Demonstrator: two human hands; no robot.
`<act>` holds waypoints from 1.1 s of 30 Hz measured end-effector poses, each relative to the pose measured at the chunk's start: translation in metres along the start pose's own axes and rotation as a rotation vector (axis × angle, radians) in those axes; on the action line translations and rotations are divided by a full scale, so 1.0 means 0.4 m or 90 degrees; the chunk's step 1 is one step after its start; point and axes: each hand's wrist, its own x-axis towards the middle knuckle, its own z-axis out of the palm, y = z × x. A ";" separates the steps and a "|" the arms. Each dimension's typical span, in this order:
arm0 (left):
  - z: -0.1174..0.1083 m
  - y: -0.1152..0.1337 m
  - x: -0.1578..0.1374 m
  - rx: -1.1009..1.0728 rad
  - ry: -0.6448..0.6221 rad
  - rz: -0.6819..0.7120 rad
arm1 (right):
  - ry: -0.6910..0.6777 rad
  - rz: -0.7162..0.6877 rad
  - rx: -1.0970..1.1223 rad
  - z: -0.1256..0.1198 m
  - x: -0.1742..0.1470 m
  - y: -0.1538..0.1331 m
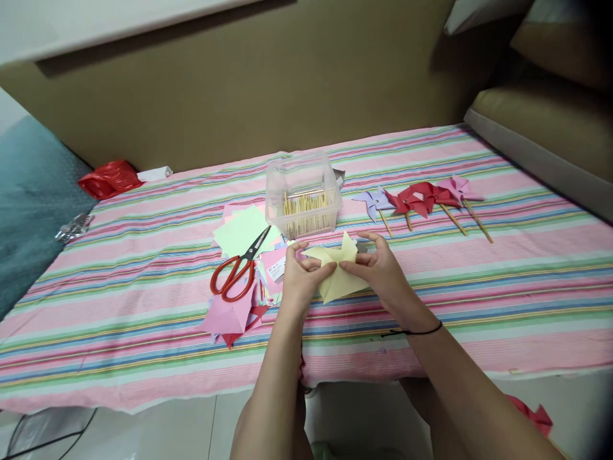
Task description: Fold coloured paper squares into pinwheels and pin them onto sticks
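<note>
Pinched between both hands is a pale yellow paper pinwheel (340,284), its corners folded in toward the middle and no stick visible on it. My left hand (302,275) grips its left side, thumb near the centre. From the right, my right hand (378,268) holds it with the thumb pressed by the centre and fingers behind. Left of my hands, scissors (238,271) with red handles lie on a pile of coloured paper (234,230). Just beyond the hands stands a clear plastic box (302,163) holding many short wooden sticks (306,207).
Finished pinwheels on sticks, lilac (375,203), red (424,197) and pink (460,188), lie at the right. A red plastic bag (110,180) is at the far left. The striped cloth (143,319) ends at a front edge above the tiled floor. A sofa cushion (541,140) borders the right.
</note>
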 end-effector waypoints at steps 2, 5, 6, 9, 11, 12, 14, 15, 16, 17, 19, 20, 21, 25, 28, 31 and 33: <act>-0.006 0.001 0.002 0.012 -0.004 -0.003 | -0.006 0.002 -0.008 -0.002 0.002 0.002; -0.020 0.006 0.005 0.071 -0.018 -0.010 | -0.024 0.015 -0.015 -0.002 0.003 0.008; -0.024 0.008 0.005 0.093 -0.025 -0.014 | -0.031 0.021 -0.016 -0.001 0.003 0.010; -0.032 0.014 0.004 0.123 -0.036 -0.019 | -0.044 0.020 -0.013 0.004 0.001 0.011; -0.033 0.016 0.006 0.108 -0.015 -0.011 | -0.041 0.013 -0.012 0.006 -0.002 0.003; -0.033 0.016 0.008 0.091 0.002 -0.005 | -0.031 0.011 -0.009 0.006 -0.003 -0.003; -0.033 0.013 0.017 0.043 0.051 0.011 | -0.005 0.003 0.004 0.002 -0.006 -0.017; -0.034 0.010 0.023 0.012 0.078 0.021 | 0.001 -0.006 0.011 -0.001 -0.008 -0.023; -0.035 0.008 0.029 -0.021 0.106 0.033 | -0.005 -0.019 0.013 -0.005 -0.010 -0.029; -0.037 0.006 0.036 -0.058 0.134 0.047 | -0.024 -0.035 0.007 -0.008 -0.012 -0.032; -0.039 0.002 0.046 -0.120 0.176 0.066 | -0.100 -0.066 -0.015 -0.009 -0.019 -0.031; -0.039 0.002 0.050 -0.143 0.191 0.073 | -0.145 -0.080 -0.025 -0.006 -0.022 -0.026; -0.038 0.002 0.051 -0.161 0.203 0.077 | -0.188 -0.095 -0.033 -0.002 -0.024 -0.020; -0.027 0.003 0.044 -0.201 0.217 0.082 | -0.245 -0.149 -0.080 0.023 -0.025 0.011; -0.015 -0.001 0.034 -0.209 0.204 0.075 | -0.173 -0.168 -0.098 0.035 -0.018 0.020; -0.005 -0.008 0.026 -0.193 0.201 0.085 | -0.113 -0.153 -0.044 0.039 -0.013 0.017; 0.002 -0.012 0.022 -0.170 0.200 0.092 | -0.082 -0.128 0.004 0.041 -0.013 0.015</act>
